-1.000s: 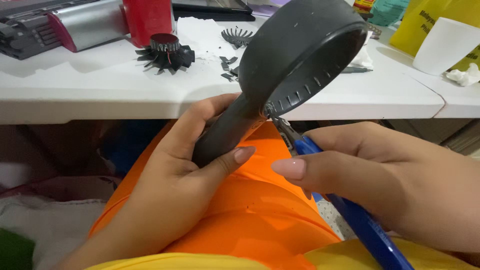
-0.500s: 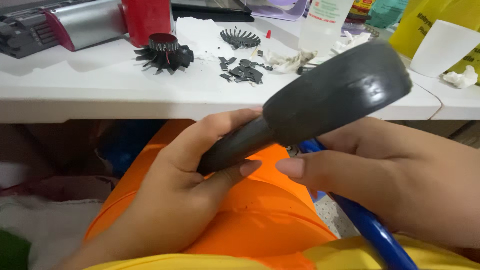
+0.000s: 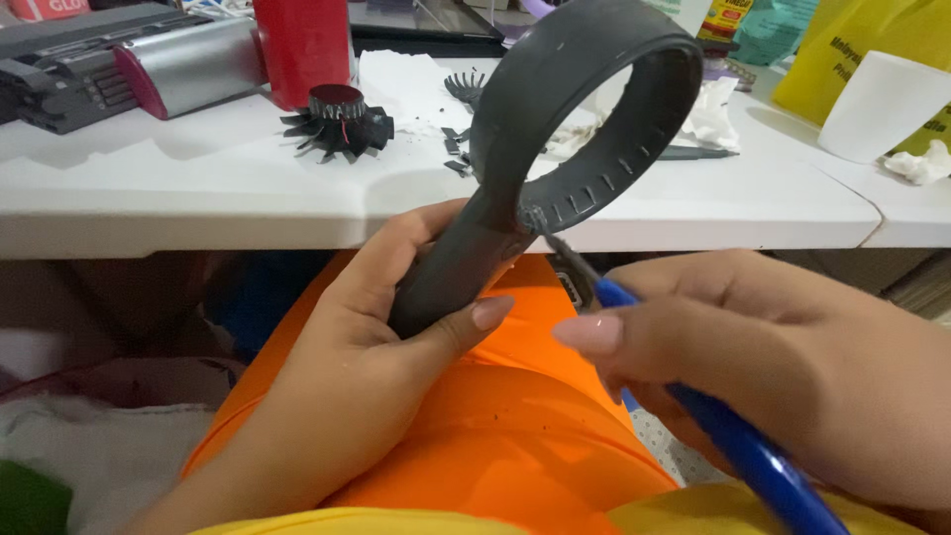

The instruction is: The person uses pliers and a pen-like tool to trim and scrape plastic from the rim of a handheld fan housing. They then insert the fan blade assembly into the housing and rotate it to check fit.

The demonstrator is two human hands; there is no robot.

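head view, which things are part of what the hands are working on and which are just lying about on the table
In hand:
- dark grey plastic ring-shaped housing with handle, held by the left hand
- blue-handled metal pliers, in the right hand, tip at the ring's base

Lying about on the white table:
- black finned fan wheel
- red cylinder
- white plastic cup
- crumpled white tissue
- small black broken pieces

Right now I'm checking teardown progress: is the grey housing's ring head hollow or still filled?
Hollow. The grey housing, gripped by the left hand, shows the white table through its ring; a black fan part sits outside on the table.
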